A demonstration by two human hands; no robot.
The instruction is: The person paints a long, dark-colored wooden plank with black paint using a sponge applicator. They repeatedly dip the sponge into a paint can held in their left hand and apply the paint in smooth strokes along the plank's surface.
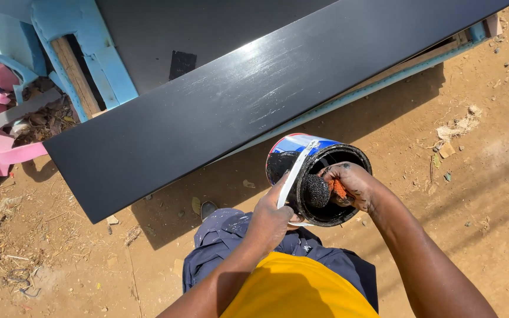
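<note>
Two hands, one paint can [301, 154]: left hand [271, 219] gripping its handle [293, 176], right hand [351, 184] pinching one sponge [317, 191] inside; one black board [237, 100] beyond.

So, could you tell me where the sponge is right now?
In the head view, the sponge sits at the paint can's mouth, pinched by the right hand, right of centre.
</note>
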